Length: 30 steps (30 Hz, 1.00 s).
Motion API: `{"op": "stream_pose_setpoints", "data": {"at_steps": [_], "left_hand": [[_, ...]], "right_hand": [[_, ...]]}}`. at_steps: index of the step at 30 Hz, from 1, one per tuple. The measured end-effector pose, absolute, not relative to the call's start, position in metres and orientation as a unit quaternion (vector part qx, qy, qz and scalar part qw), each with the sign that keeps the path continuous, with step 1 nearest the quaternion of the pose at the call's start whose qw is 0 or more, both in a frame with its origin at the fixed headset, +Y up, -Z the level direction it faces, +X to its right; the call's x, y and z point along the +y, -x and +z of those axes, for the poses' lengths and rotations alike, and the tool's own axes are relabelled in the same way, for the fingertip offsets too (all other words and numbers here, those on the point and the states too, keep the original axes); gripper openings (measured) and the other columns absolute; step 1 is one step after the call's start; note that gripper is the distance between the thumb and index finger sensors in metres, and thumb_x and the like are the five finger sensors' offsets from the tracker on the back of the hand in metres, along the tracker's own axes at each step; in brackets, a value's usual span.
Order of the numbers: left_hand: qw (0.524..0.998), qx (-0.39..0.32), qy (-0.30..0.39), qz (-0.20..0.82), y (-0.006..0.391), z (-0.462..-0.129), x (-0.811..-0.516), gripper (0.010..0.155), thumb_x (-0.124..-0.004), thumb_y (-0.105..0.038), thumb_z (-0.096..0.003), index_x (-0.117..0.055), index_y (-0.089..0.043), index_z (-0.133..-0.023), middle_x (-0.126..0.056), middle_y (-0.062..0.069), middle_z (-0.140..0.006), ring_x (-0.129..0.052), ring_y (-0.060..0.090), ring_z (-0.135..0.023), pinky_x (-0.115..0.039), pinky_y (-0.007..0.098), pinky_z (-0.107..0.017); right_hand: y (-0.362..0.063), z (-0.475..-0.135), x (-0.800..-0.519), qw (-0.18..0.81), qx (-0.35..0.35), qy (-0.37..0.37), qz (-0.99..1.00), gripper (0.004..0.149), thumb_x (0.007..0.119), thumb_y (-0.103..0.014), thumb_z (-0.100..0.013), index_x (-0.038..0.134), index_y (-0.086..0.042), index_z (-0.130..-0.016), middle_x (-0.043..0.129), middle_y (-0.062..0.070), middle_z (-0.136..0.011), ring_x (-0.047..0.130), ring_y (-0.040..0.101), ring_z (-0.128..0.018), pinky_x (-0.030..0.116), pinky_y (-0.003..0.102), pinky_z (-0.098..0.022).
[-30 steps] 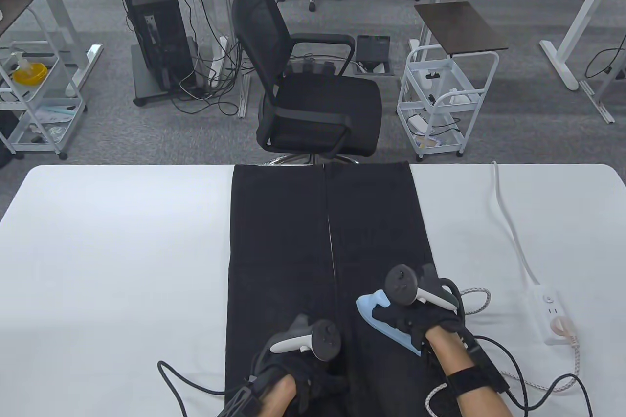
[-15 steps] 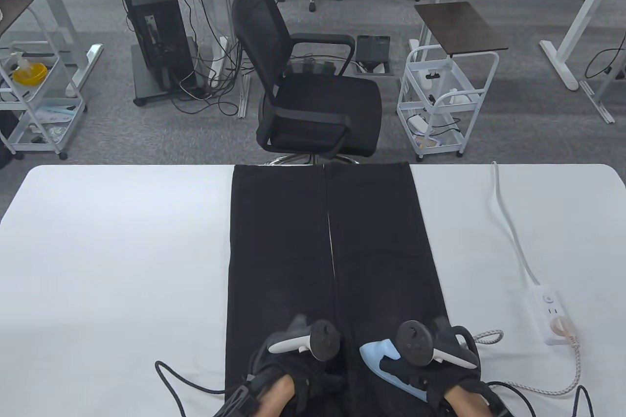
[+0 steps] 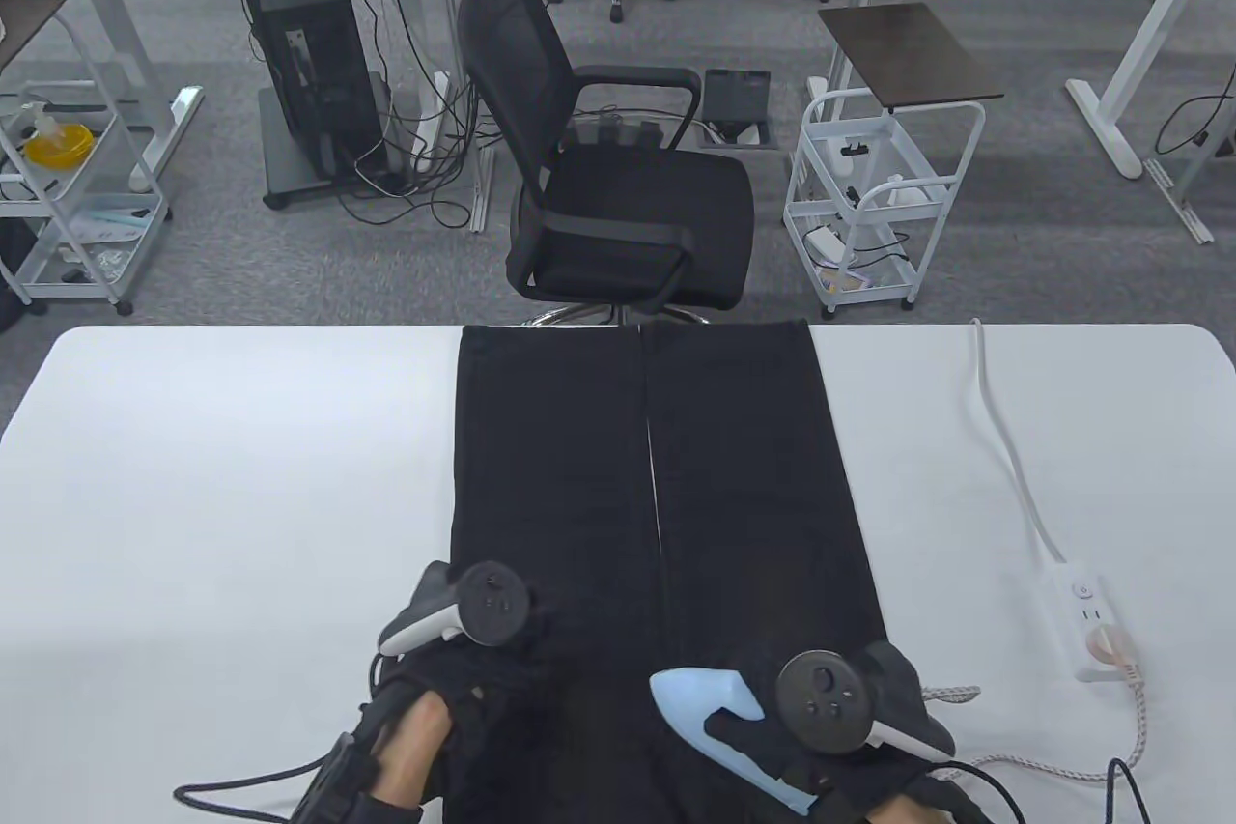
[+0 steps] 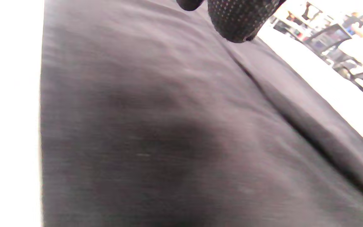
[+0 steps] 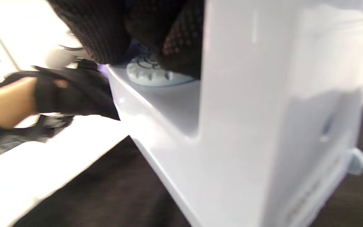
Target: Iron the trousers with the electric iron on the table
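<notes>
Black trousers [image 3: 560, 438] lie flat down the middle of the white table [image 3: 222, 476], legs pointing to the far edge. My right hand [image 3: 772, 747] grips the handle of a pale blue electric iron [image 3: 690, 703] that sits on the right leg near the front edge, nose pointing left toward the centre seam. In the right wrist view the iron [image 5: 247, 110] fills the frame, with gloved fingers [image 5: 175, 37] curled over its dial. My left hand [image 3: 473, 679] rests on the left leg by its outer edge. In the left wrist view a fingertip [image 4: 238, 19] hangs over the cloth [image 4: 169, 126].
A white power strip [image 3: 1086, 611] lies on the table's right side, its white lead running to the far edge. The iron's braided cord [image 3: 1043, 771] trails from it along the front right. A black office chair [image 3: 618, 186] stands beyond the far edge.
The iron slid toward the front edge, then left toward the centre seam. My left hand moved left from the seam to the left leg's outer edge.
</notes>
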<state>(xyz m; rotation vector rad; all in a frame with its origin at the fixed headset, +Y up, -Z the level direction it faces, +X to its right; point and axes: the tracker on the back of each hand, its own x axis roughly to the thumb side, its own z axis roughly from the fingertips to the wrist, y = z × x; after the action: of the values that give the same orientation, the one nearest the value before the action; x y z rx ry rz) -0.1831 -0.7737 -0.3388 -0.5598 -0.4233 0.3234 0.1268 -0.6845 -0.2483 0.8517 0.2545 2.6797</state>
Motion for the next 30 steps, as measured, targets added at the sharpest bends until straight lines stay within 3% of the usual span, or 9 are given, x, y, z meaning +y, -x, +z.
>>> {"op": "stream_pose_setpoints", "data": {"at_steps": [3, 8, 13, 16, 30], "left_hand": [[0.945, -0.156, 0.253, 0.134, 0.210, -0.343, -0.789, 0.074, -0.075, -0.038, -0.0640, -0.032, -0.013, -0.118, -0.008, 0.018, -0.120, -0.007, 0.056, -0.104, -0.021, 0.081, -0.062], [0.929, -0.097, 0.320, 0.156, 0.238, -0.347, -0.813, 0.077, -0.079, -0.031, -0.0638, -0.028, -0.013, -0.118, -0.004, 0.018, -0.119, -0.007, 0.057, -0.103, -0.022, 0.081, -0.062], [0.920, -0.085, 0.334, 0.188, 0.246, -0.346, -0.818, 0.078, -0.079, -0.028, -0.0632, -0.023, -0.018, -0.117, -0.003, 0.017, -0.118, -0.002, 0.053, -0.102, -0.022, 0.081, -0.063], [0.921, -0.086, 0.333, 0.182, 0.245, -0.349, -0.819, 0.079, -0.079, -0.029, -0.0633, -0.022, -0.019, -0.117, -0.003, 0.017, -0.118, -0.001, 0.054, -0.102, -0.022, 0.081, -0.063], [0.920, -0.080, 0.334, 0.191, 0.245, -0.348, -0.819, 0.081, -0.078, -0.030, -0.0636, -0.019, -0.018, -0.117, -0.002, 0.016, -0.118, 0.001, 0.053, -0.102, -0.019, 0.081, -0.062]], "right_hand": [[-0.084, -0.242, -0.690, 0.148, 0.114, -0.343, 0.921, 0.057, 0.080, -0.051, -0.059, 0.067, -0.006, -0.093, 0.092, -0.007, -0.051, 0.099, 0.010, -0.033, 0.088, 0.047, -0.038], [-0.010, -0.245, -0.731, 0.056, 0.173, -0.375, 0.909, 0.059, 0.079, -0.052, -0.059, 0.066, -0.007, -0.095, 0.093, -0.006, -0.052, 0.100, 0.011, -0.035, 0.088, 0.048, -0.039], [0.022, -0.252, -0.759, 0.021, 0.212, -0.385, 0.898, 0.059, 0.080, -0.050, -0.059, 0.067, -0.004, -0.094, 0.093, -0.006, -0.051, 0.099, 0.011, -0.033, 0.088, 0.048, -0.038], [0.036, -0.257, -0.759, -0.055, 0.132, -0.381, 0.914, 0.059, 0.078, -0.051, -0.059, 0.066, -0.007, -0.095, 0.092, -0.008, -0.051, 0.099, 0.009, -0.033, 0.088, 0.047, -0.038], [0.042, -0.415, -0.760, -0.015, 0.161, -0.224, 0.961, 0.058, 0.077, -0.051, -0.060, 0.064, -0.007, -0.095, 0.091, -0.008, -0.052, 0.098, 0.009, -0.034, 0.088, 0.047, -0.039]]}}
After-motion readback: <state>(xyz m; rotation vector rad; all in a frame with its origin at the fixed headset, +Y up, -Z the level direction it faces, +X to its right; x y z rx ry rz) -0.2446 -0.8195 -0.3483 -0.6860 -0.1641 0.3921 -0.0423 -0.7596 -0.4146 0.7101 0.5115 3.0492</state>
